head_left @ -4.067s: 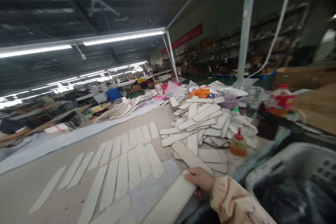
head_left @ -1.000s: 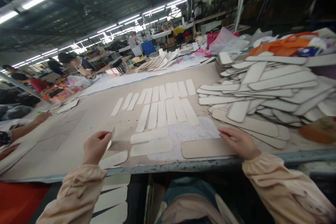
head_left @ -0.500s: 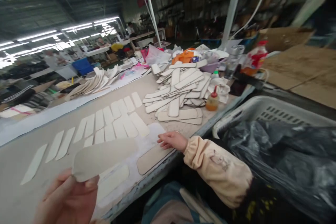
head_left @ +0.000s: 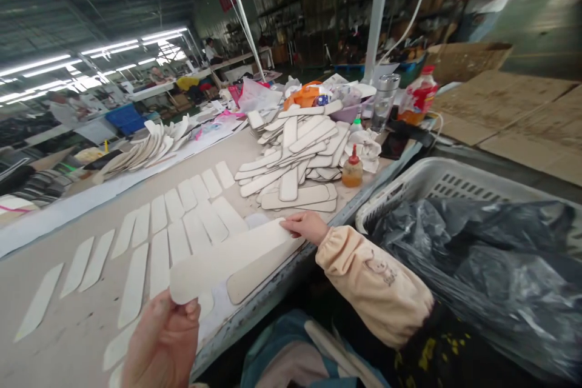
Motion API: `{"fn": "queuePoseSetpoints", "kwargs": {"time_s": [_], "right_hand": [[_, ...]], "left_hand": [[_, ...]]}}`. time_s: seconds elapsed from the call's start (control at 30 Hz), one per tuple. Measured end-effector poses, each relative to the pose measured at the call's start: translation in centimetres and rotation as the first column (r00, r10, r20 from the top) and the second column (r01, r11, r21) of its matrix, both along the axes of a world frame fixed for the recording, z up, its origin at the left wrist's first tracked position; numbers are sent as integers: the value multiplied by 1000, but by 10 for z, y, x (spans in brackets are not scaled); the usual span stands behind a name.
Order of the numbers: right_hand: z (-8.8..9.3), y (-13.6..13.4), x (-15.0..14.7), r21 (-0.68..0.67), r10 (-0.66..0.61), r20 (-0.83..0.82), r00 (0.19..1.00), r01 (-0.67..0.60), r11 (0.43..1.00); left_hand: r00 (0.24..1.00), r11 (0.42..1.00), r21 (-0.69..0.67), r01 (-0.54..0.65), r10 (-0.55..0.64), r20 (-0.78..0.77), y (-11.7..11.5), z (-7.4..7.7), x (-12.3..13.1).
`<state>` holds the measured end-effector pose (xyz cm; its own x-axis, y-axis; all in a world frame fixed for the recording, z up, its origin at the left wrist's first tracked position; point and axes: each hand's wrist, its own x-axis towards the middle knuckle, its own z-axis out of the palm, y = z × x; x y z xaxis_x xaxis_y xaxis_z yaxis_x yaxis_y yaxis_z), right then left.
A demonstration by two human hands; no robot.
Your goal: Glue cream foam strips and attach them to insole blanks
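Between my two hands a long, pale strip with rounded corners is held above the table. My left hand pinches its near left end, while my right hand grips the far right end between thumb and fingers. Beneath it, at the table edge, lies a beige, dark-edged rounded panel, partly covered by the strip. Rows of similar white strips are laid out on the table to the left. Farther back is a loose pile of dark-edged panels.
A small bottle with a red nozzle stands beside the pile. Behind it are a clear cup and a red-labelled drink bottle. At right, a white plastic basket holds black plastic bags. Flattened cardboard lies beyond.
My right hand has gone from open fingers over the panel to pinching the strip's far end. My left hand has moved right with the strip, now stretched between both hands.
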<state>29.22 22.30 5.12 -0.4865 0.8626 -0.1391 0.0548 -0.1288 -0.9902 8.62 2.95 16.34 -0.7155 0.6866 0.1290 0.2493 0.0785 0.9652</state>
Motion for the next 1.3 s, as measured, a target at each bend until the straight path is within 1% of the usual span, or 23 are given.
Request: {"fn": "queuePoseSetpoints", "kwargs": {"time_s": [0.03, 0.07, 0.1, 0.13, 0.17, 0.23, 0.27, 0.33, 0.4, 0.47, 0.57, 0.67, 0.8, 1.0, 1.17, 1.3], "right_hand": [[0, 2, 4, 50, -1, 73, 997, -2, 999], [0, 4, 7, 99, -6, 150, 989, -9, 995], [0, 7, 10, 144, -19, 229, 973, -15, 989], [1, 9, 13, 183, -38, 302, 953, -19, 983], [1, 11, 15, 212, -59, 365, 929, -21, 977], [0, 16, 16, 250, -94, 474, 876, -32, 968], [-1, 18, 16, 260, -104, 522, 846, -42, 965], [-5, 20, 14, 266, -115, 603, 790, -63, 962], [-9, 20, 11, 271, -131, 660, 739, -72, 960], [-14, 21, 8, 274, -140, 697, 703, -81, 958], [-18, 21, 6, 277, -135, 727, 673, -108, 955], [-20, 22, 4, 284, -133, 747, 651, -132, 950], [-19, 22, 2, 292, -130, 771, 624, -163, 942], [-16, 21, 2, 288, -109, 810, 576, -229, 930], [-16, 21, 2, 280, -104, 827, 553, -244, 929], [-17, 22, 2, 275, -103, 831, 547, -241, 931]], "left_hand": [[995, 1000, 20, 16, -17, 101, 1, -10, -2], [978, 999, 34, 10, -17, 209, 1, -22, -4], [959, 1000, 29, -4, -4, 284, 1, -35, -7], [951, 1000, -9, -25, 26, 308, 1, -49, -10], [952, 997, -65, -39, 57, 301, 0, -63, -13], [972, 981, -190, -31, 74, 222, -2, -88, -19], [986, 965, -262, -14, 57, 156, -3, -98, -21], [1000, 910, -413, 12, -9, 9, -5, -113, -24], [992, 846, -533, 4, -72, -107, -6, -122, -27], [977, 798, -603, -11, -120, -176, -5, -126, -29], [964, 767, -641, -13, -159, -211, -4, -127, -31], [965, 766, -643, -5, -166, -204, -1, -127, -32], [964, 749, -663, -11, -168, -206, 2, -128, -35], [940, 734, -679, 17, -244, -240, 5, -131, -37], [931, 716, -698, -7, -250, -266, 7, -131, -38], [924, 704, -710, -2, -271, -271, 6, -132, -39]]}}
